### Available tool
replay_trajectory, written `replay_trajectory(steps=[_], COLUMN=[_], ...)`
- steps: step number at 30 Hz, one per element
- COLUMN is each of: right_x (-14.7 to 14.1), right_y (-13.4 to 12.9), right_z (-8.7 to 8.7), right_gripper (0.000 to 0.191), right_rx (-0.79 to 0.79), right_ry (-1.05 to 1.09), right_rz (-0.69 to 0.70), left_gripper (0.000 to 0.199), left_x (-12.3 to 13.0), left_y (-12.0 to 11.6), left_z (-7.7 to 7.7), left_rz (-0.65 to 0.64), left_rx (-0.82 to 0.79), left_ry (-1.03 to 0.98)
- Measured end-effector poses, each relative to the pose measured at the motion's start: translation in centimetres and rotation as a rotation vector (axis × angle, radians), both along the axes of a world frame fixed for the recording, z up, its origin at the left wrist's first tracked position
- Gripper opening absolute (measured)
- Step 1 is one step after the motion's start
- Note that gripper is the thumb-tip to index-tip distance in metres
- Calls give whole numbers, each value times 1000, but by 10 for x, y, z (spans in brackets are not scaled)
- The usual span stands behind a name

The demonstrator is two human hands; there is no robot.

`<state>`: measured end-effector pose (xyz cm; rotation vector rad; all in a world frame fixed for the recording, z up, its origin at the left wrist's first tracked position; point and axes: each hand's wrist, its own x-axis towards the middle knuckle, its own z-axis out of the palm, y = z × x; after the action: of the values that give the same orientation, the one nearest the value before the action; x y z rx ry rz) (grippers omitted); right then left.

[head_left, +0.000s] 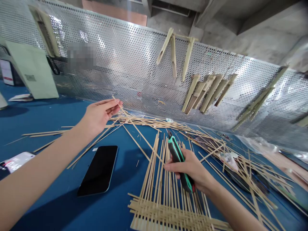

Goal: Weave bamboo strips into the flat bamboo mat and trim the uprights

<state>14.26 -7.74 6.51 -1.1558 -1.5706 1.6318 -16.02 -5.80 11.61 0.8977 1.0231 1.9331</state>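
My left hand pinches a long thin bamboo strip between its fingers, above the blue tabletop. The strip slants down to the right, and its far end reaches near my right hand. That hand grips a green and black utility knife, with the blade end hidden or too small to tell. Below it lies a partly woven bamboo lattice, and my right hand is just above its upright strips. A black smartphone lies face up on the table between my hands.
Loose bamboo strips are heaped across the table's far side, over a dark round object. A second phone lies at the left edge. A perforated metal panel along the back carries hanging bamboo pieces.
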Motion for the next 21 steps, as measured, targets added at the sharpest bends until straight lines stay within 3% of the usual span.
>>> replay_trajectory(steps=[4, 7, 10, 12, 21], right_x=[1, 0, -1, -2, -8], right_y=[-2, -5, -8, -10, -28], right_z=[3, 5, 6, 6, 11], right_gripper=[33, 33, 33, 34, 37], right_rx=[24, 47, 57, 43, -46], right_ry=[40, 62, 91, 121, 146], right_rz=[-27, -44, -77, -96, -117], left_gripper=[9, 4, 14, 9, 4], left_x=[10, 33, 58, 69, 80], left_y=[2, -4, -17, -26, -40], left_z=[-6, -13, -19, -23, -28], left_rz=[-77, -279, -507, -596, -697], left_rx=[36, -6, -60, -72, -28], left_ry=[39, 135, 247, 287, 266])
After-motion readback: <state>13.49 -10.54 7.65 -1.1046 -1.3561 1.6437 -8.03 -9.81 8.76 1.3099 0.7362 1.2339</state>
